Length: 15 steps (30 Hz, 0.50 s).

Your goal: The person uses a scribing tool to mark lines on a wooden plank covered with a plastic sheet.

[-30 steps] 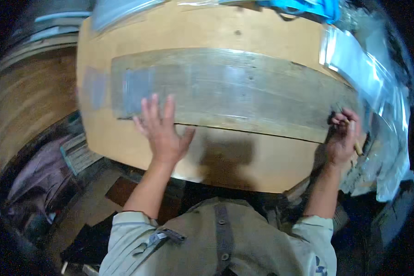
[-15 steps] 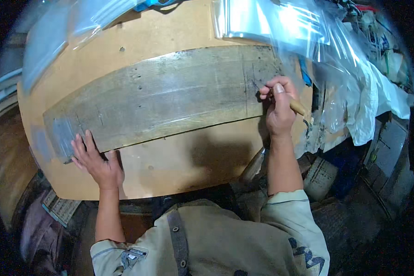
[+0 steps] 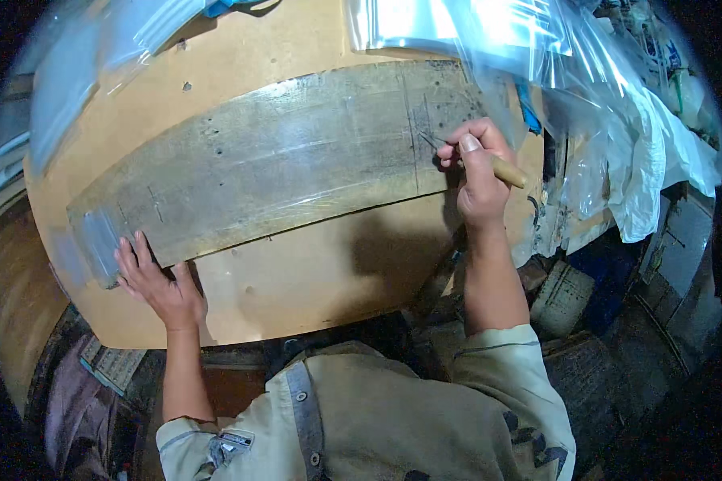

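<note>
A long grey, scuffed board [image 3: 281, 148] with a curved far edge lies on the tan worktop [image 3: 273, 280]. My left hand [image 3: 156, 289] rests open near its left end, fingers spread, beside a clear plastic patch [image 3: 96, 240]. In my right hand [image 3: 477, 176] is a thin pointed metal tool [image 3: 509, 172] with a pale wooden handle. The tool's point is at some dark vertical marks toward the board's right end; whether it touches the surface I cannot tell.
Clear plastic sheets lie at the back left [image 3: 72, 96] and back right [image 3: 457, 24], with crumpled plastic bags [image 3: 634, 184] down the right side. A blue strap [image 3: 528, 108] shows under them. A grimy bucket [image 3: 561, 305] sits below the worktop's right edge.
The view has turned, so the board appears farther left and more tilted. My left hand has shifted slightly toward the board's left end; the tool's point has moved a little leftward to the marks.
</note>
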Available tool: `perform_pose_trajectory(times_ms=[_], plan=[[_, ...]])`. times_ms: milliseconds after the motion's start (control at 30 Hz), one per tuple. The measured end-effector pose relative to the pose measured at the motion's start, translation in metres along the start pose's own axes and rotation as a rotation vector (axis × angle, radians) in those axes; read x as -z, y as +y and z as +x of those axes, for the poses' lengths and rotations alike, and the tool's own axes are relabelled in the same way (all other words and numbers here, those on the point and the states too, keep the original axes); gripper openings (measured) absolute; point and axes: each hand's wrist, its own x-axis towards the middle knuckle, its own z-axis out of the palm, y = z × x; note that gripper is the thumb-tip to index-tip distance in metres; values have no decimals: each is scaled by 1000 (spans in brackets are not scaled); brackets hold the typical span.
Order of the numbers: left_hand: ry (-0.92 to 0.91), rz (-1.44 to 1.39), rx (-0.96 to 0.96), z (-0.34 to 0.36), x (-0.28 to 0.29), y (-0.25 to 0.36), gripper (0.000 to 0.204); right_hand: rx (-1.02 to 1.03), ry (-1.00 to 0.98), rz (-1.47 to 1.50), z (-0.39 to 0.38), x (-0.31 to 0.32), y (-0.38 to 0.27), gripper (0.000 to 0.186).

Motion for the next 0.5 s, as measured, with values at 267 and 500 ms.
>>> perform_pose_trajectory(times_ms=[267, 500], plan=[[12, -5, -4, -1, -2, -2, 72, 45, -26, -107, 0, -3, 4, 18], [18, -10, -7, 1, 0, -1, 72, 26, 2, -156, 1, -6, -2, 18]])
